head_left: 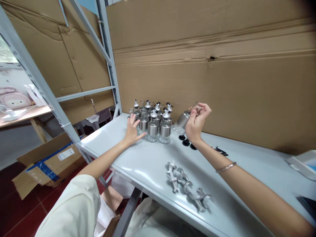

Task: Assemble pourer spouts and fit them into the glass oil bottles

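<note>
My right hand [196, 123] grips a glass bottle with a metal sleeve [183, 119], tilted above the table with its neck up by my fingers. No spout shows on its neck. Spread fingers mark my left hand [132, 131], which is at the left side of a group of similar bottles [153, 128]; whether it touches one I cannot tell. Several of these bottles stand upright with silver and black spouts, and some at the back seem bare-necked. Black round caps [186, 142] lie below the held bottle. Nearer me is a pile of silver-grey spout parts [184, 181].
Small black parts [219, 150] lie beyond my right forearm. A white tray [302, 163] and a dark flat object [307, 204] are at the table's right. Cardboard [217, 85] walls the back; a metal post [110, 59] rises at the left. An open carton [54, 164] sits on the floor.
</note>
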Demonstrator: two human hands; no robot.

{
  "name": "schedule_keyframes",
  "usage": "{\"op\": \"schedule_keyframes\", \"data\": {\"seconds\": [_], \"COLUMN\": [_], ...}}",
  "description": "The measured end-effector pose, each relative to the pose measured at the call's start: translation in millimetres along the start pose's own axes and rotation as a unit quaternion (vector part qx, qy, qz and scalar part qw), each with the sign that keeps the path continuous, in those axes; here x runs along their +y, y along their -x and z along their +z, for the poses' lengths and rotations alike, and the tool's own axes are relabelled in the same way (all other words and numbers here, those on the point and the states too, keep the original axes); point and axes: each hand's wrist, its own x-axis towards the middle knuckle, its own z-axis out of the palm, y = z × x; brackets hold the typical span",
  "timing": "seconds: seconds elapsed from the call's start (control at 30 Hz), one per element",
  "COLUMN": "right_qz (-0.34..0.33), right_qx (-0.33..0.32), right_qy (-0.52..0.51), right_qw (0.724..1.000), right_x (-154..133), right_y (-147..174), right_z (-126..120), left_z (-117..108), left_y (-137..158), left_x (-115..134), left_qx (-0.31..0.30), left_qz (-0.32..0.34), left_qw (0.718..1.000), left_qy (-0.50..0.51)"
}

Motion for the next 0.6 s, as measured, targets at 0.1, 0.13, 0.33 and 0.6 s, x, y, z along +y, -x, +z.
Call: {"op": "schedule_keyframes", "data": {"seconds": [0.1,0.13,0.33,0.6], "right_qz": [-0.005,-0.003,-0.011,-0.013], "right_qx": [-0.065,-0.085,-0.189,-0.224], "right_qy": [-0.030,-0.032,-0.024,0.013], "right_qw": [0.997,0.996,0.982,0.974], "right_x": [-14,-17,-15,5], "right_y": [19,26,61,69], "right_z": [-6,-6,7,29], "left_z": [3,5,15,19], "left_y": [-2,-2,-5,-6], "left_x": [20,26,39,41], "left_qx": [-0.080,-0.102,-0.110,-0.088], "left_qz": [0.073,0.084,0.059,0.043], "left_qw": [0.994,0.991,0.992,0.995], "left_qy": [0.008,0.013,0.030,0.031]}}
